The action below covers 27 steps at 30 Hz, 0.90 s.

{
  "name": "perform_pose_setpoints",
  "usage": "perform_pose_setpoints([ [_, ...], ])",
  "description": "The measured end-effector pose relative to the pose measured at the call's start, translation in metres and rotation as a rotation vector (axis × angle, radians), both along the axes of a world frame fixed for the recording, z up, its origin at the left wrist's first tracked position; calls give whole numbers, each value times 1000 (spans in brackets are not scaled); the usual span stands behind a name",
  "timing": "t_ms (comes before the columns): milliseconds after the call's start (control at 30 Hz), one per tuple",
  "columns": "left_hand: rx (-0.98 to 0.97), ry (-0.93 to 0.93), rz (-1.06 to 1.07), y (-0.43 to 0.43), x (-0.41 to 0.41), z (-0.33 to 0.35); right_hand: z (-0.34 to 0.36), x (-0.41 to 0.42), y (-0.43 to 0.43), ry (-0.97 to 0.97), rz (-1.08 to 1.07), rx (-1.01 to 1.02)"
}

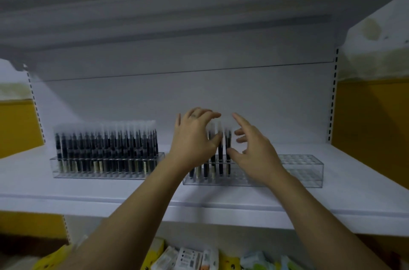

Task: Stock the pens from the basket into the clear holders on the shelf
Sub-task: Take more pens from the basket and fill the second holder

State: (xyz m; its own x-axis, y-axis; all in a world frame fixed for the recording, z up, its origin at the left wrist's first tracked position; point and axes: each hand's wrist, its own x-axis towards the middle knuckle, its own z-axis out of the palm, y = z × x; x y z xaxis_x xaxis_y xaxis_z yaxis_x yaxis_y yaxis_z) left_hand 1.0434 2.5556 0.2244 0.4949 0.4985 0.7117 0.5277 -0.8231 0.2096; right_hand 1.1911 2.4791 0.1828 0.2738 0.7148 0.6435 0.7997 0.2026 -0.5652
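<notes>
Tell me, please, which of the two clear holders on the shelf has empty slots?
The right-hand holder: only its left end holds pens, whereas the left-hand holder is full along its length.

This was probably a stationery shop: clear holders [106,169] of pens [106,141] stood on a white display shelf [93,190], with blurred packaged goods [190,258] below it.

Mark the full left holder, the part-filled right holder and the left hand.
full left holder [99,174]: head view, lower front wall.
part-filled right holder [305,170]: head view, empty right end.
left hand [194,140]: head view, back of the hand.
</notes>
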Motion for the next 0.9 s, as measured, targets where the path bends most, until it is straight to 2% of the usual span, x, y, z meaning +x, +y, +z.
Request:
perform_pose_setpoints([
  [167, 129, 13, 28, -19, -29, -12, 5, -12, -17, -86, -24, 30],
  [333, 180, 0, 51, -34, -70, -43, -2, -61, -31, -85, 90, 103],
  [600, 22, -9, 192, -50, -164, -125, -67, -149, -22, -75, 342, 123],
  [700, -55, -3, 244, -59, -192, -161, -111, -172, -12, -84, 382, 21],
  [900, -284, 103, 340, -70, -222, -253, -229, -193, -5, -70, 407, -362],
])
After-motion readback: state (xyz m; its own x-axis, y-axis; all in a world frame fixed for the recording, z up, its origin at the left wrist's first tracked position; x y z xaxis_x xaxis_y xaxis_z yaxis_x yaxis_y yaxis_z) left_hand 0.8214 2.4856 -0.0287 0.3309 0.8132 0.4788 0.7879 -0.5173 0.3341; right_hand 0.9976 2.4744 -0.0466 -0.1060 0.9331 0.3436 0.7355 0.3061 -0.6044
